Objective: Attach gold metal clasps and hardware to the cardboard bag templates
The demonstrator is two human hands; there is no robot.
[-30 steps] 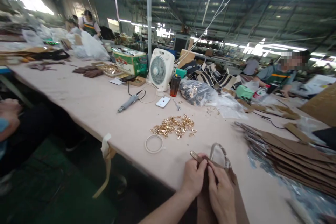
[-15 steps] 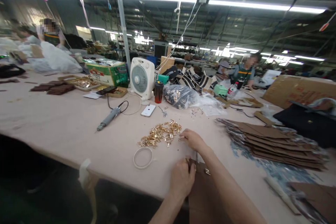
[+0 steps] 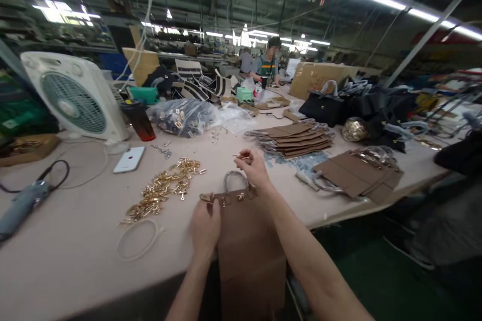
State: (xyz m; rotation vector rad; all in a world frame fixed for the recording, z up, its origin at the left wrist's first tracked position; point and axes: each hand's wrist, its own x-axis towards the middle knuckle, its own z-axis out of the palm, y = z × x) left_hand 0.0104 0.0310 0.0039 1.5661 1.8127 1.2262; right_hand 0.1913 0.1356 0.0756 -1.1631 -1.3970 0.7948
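Observation:
A brown bag panel (image 3: 250, 246) hangs over the table's front edge, its top lying on the tabletop. A clear-wrapped handle (image 3: 235, 175) arches from its top, and a small gold fitting (image 3: 241, 196) sits between the handle's ends. My left hand (image 3: 206, 223) is closed on the panel's top left corner, thumb on top. Above the panel's right side, my right hand (image 3: 254, 168) is pinched; a thin small tip shows at its fingertips, too small to name. Loose gold metal fittings (image 3: 165, 185) lie piled to the left of the handle.
A pale ring (image 3: 137, 241), a phone (image 3: 129, 159), a grey electric screwdriver (image 3: 24, 205), a fan (image 3: 75, 95) and a dark cup (image 3: 139, 120) stand left. Stacked brown panels (image 3: 297, 138) and another brown bag piece (image 3: 359, 173) lie right. A co-worker (image 3: 266, 62) is across the table.
The view has swung right. My right hand has left the edge of the gold pile and is now over the panel's right top. My left hand stays on the panel's corner.

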